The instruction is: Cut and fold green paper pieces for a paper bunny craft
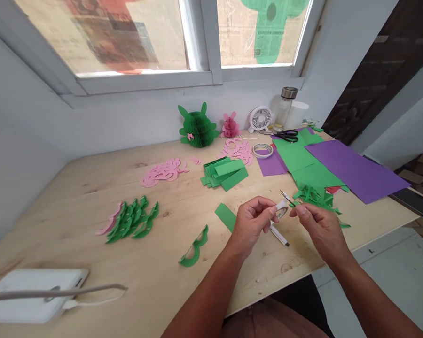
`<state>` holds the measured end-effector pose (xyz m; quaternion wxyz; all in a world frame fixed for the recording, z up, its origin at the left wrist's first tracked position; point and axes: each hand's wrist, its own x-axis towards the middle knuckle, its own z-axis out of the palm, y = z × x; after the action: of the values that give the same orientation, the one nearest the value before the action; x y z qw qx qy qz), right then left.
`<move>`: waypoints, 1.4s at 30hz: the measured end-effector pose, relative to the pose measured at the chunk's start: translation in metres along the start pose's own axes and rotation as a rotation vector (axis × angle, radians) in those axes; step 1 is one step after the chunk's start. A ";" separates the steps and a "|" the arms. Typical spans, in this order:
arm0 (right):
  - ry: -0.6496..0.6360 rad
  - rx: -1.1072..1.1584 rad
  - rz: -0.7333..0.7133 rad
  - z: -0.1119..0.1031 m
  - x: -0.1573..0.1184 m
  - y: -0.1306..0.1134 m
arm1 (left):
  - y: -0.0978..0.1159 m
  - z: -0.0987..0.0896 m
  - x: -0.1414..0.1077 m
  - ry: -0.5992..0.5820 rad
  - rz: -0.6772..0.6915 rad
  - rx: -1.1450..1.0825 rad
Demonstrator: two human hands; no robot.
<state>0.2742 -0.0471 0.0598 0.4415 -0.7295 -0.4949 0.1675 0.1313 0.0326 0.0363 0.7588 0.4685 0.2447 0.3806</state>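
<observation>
Over the front right of the table, my left hand (254,220) is closed on a small tape roll (282,212), its white strip standing up from the ring. Close by on the right, my right hand (320,227) pinches thin dark tweezers (287,198), with their points toward the strip. A scrap of white tape shows near the points. Beneath the hands lies a white pen (279,235) with a dark tip. A green paper strip (225,217) is partly behind my left hand. A cut green paper shape with scalloped edges (194,248) rests left of my left forearm.
Curled green pieces (130,218), pink cutouts (164,172), stacked green strips (225,172) and green scraps (315,198) lie around. Behind stand a green honeycomb paper figure (198,129), small fan (260,119) and glass bottle (284,110). Black scissors (285,135) rest by purple sheets (359,169).
</observation>
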 end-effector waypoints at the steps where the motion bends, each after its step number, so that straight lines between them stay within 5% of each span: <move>1: -0.001 -0.001 -0.003 0.000 0.000 0.000 | 0.000 0.000 0.000 0.001 0.000 0.001; 42: 0.060 -0.073 -0.049 0.002 -0.003 0.001 | 0.000 0.000 -0.001 -0.004 0.009 0.010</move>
<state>0.2721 -0.0485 0.0568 0.4332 -0.7375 -0.5048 0.1166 0.1306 0.0318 0.0365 0.7554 0.4740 0.2429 0.3817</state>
